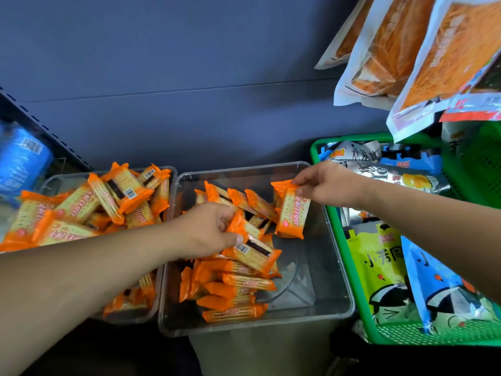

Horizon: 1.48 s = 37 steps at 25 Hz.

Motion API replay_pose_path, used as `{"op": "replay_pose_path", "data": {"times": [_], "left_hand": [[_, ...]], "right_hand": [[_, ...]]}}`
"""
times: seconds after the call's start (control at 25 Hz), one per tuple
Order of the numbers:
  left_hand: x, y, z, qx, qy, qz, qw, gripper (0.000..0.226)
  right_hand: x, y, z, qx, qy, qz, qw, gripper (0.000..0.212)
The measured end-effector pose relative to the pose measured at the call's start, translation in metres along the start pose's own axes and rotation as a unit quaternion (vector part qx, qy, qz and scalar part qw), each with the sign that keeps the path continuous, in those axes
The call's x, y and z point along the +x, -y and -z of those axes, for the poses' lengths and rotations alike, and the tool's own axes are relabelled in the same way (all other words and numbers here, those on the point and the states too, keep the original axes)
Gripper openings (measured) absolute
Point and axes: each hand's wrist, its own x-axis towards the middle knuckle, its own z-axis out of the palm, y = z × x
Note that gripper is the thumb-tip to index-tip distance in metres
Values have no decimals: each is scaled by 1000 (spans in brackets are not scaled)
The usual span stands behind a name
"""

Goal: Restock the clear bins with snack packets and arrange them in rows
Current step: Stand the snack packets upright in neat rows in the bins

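Two clear bins stand side by side on the shelf. The left bin (168, 183) is heaped with orange cracker packets (81, 207). The middle bin (333, 280) holds a row of packets (233, 294) along its left side, and its right half is bare. My left hand (208, 229) reaches into the middle bin and grips an orange packet (244, 226) above the pile. My right hand (325, 185) pinches the top corner of another cracker packet (292, 213), which hangs upright over the bin's far right part.
A green basket (349, 267) with yellow, blue and silver snack bags stands to the right of the bins. Large orange-and-white bags (423, 50) hang at the upper right. A blue package (19, 161) sits at the far left. A grey-blue back panel rises behind the bins.
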Motion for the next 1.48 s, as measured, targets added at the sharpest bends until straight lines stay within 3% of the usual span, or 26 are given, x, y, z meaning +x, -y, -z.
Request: {"op": "replay_pose_path", "data": {"times": [0.16, 0.36, 0.48, 0.64, 0.76, 0.88, 0.96, 1.08, 1.16, 1.32, 1.48], "left_hand": [[20, 8, 16, 44, -25, 32, 998, 25], [26, 8, 34, 89, -120, 25, 988, 19], [27, 8, 43, 97, -128, 37, 986, 17], [25, 10, 52, 137, -145, 25, 980, 17], [23, 6, 53, 244, -146, 43, 958, 27], [19, -5, 64, 277, -156, 48, 947, 26], [15, -10, 76, 231, -189, 35, 954, 25], [10, -19, 67, 27, -238, -4, 971, 26], [8, -32, 43, -69, -228, -48, 970, 33], [12, -52, 8, -74, -177, -99, 976, 45], [15, -51, 5, -121, -174, -109, 971, 37]], "right_hand": [[-3, 4, -1, 85, -28, 31, 996, 48], [-4, 14, -14, 164, -17, -34, 986, 23], [-4, 13, -23, 180, -32, -69, 981, 25], [-6, 16, -23, 343, 33, -124, 931, 48], [-5, 14, -19, 330, 64, -125, 933, 33], [-4, 13, -17, 269, 28, -109, 957, 17], [-4, 12, -13, 273, 10, -99, 957, 27], [-6, 11, -10, 316, 26, -94, 944, 36], [-8, 13, -11, 342, 39, -98, 934, 38], [-11, 19, -10, 407, 56, -67, 909, 46], [-12, 17, -1, 415, 67, -56, 906, 50]]}}
